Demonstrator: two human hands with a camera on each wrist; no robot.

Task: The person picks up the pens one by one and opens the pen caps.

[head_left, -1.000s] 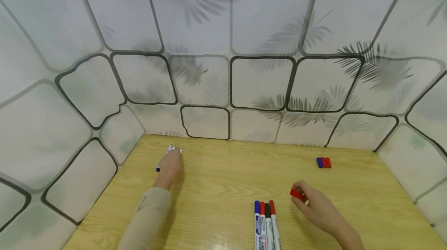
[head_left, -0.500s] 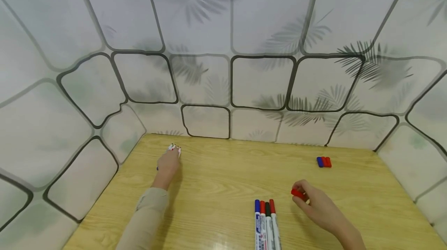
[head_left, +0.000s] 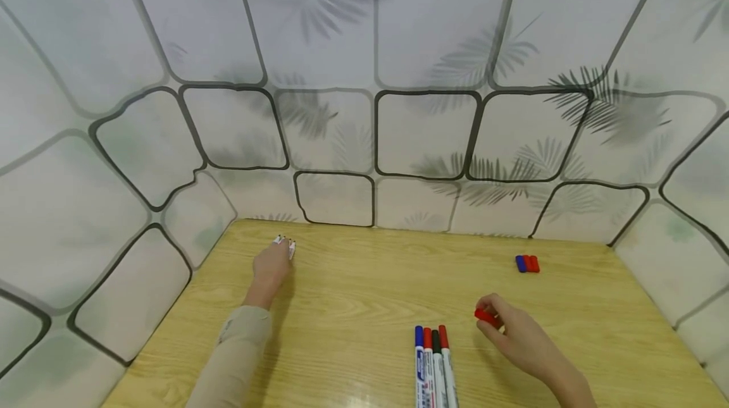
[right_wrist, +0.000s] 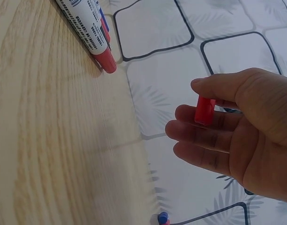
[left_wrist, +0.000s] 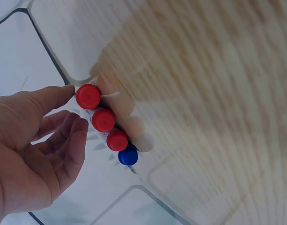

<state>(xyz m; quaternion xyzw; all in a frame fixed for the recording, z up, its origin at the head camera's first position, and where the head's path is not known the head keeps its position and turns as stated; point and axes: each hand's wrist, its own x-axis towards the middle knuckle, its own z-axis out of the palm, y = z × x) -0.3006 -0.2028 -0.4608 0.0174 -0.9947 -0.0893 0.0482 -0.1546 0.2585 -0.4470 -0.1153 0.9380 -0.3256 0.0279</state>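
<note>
At the far left of the table, my left hand point(head_left: 271, 266) is over several white markers point(head_left: 292, 249) lying side by side. Dark tips show past the hand towards the back wall. The left wrist view looks at the other ends of these markers: a row of red ends point(left_wrist: 103, 120) and one blue end point(left_wrist: 128, 155). One extended digit touches the outermost red end there, while the other fingers bend loosely beside the row. On the right, my right hand point(head_left: 521, 340) pinches a red marker cap point(right_wrist: 205, 110) between thumb and fingers, above the table.
Several capped markers point(head_left: 428, 376), with blue, red and black caps, lie side by side at the front centre. One blue and two red caps point(head_left: 527, 264) sit together at the back right. Patterned walls point(head_left: 421, 205) border the wooden table point(head_left: 353, 307).
My left hand has shifted slightly left over the markers. The blue end that stuck out to its left is now covered in the head view. My right hand stays put with the red cap.
</note>
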